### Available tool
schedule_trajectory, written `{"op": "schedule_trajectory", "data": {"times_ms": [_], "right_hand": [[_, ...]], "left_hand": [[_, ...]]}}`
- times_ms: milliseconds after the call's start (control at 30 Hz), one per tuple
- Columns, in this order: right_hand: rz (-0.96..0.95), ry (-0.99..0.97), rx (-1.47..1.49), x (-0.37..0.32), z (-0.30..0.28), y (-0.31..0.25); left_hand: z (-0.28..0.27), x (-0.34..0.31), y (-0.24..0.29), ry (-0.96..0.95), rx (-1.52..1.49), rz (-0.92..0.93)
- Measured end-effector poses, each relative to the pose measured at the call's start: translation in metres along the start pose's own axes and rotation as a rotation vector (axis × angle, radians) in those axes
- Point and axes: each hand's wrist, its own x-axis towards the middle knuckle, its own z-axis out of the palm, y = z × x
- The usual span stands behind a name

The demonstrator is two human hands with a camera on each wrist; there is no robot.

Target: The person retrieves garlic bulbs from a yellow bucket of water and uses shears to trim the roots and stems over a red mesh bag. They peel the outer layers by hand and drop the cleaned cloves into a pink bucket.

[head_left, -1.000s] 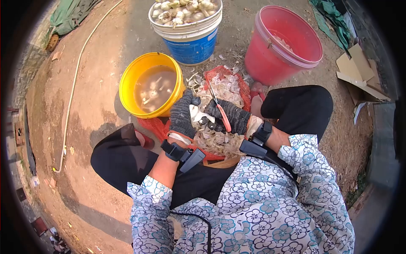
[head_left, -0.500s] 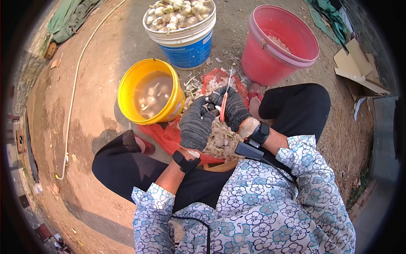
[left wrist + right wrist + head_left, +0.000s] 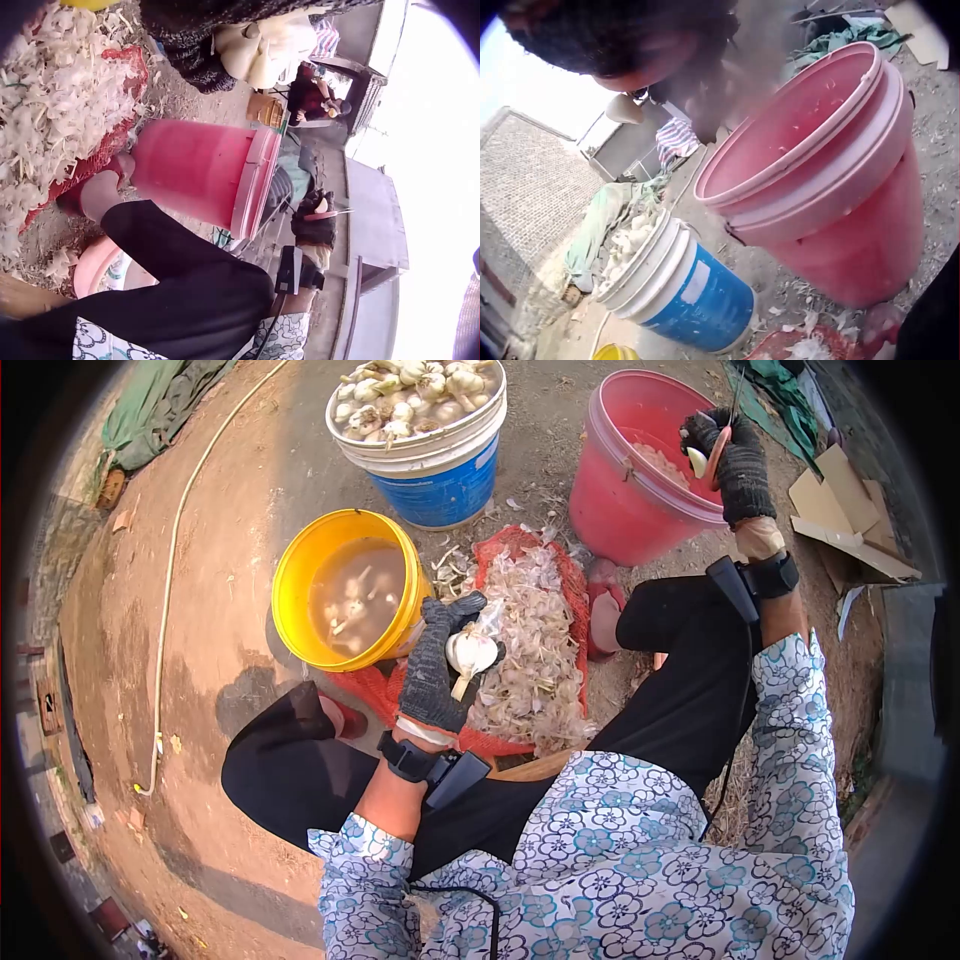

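My left hand [image 3: 430, 670], in a dark grey knit glove, holds a white garlic bulb [image 3: 470, 652] with a short cut stem, above the pile of garlic skins [image 3: 530, 650]. Bare cloves show on that bulb [image 3: 259, 56] in the left wrist view. My right hand [image 3: 745, 475], gloved too, is raised at the right rim of the pink bucket [image 3: 625, 510]. It grips red-handled scissors [image 3: 716, 460], blades pointing up and away. A pale garlic clove [image 3: 697, 461] shows at its fingers, beside the handle. In the right wrist view the hand is dark and blurred.
A yellow bucket [image 3: 283, 595] of murky water with garlic stands at left. Behind it is a blue and white bucket [image 3: 435, 495] heaped with bulbs. Skins lie on a red mesh sack [image 3: 578, 600]. An open cardboard box [image 3: 850, 530] sits at right, a hose [image 3: 172, 580] at left.
My right hand has moved from beside the left hand, out and up to the pink bucket, carrying the scissors and a clove. The left hand stays over the skins, now with the bulb in plain view.
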Motion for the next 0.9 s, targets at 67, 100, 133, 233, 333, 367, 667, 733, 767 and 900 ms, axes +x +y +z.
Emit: {"op": "schedule_trajectory", "data": {"times_ms": [67,100,133,233,333,367,667,733,767,900], "right_hand": [[0.108,-0.127,-0.667,0.005,-0.032,-0.002],[0.131,-0.027,-0.67,0.0,-0.035,-0.002],[0.15,0.075,-0.67,-0.002,-0.035,-0.002],[0.25,0.06,0.591,-0.013,-0.013,-0.04],[0.344,-0.502,1.021,-0.059,0.028,-0.142],[0.203,-0.878,0.695,-0.081,0.05,-0.138],[0.006,-0.408,0.377,-0.145,0.109,-0.235],[-0.007,-0.468,0.363,-0.146,0.105,-0.24],[-0.067,-0.392,0.373,-0.145,0.104,-0.242],[0.043,-0.633,0.395,-0.147,0.1,-0.248]], "left_hand": [[-0.004,0.001,-0.004,-0.022,0.575,0.2],[0.001,-0.001,-0.002,0.008,0.277,0.129],[0.003,-0.002,-0.001,0.038,-0.023,0.064],[-0.027,0.002,-0.014,-0.071,0.884,0.555],[-0.025,0.001,-0.004,-0.097,0.839,0.453],[-0.027,0.005,-0.004,-0.101,0.913,0.505],[-0.019,0.0,-0.013,-0.116,0.043,0.267],[-0.009,-0.005,-0.015,-0.011,0.101,0.304],[-0.004,-0.006,-0.014,0.09,0.164,0.333],[-0.002,-0.011,-0.011,0.105,0.08,0.321]]}}
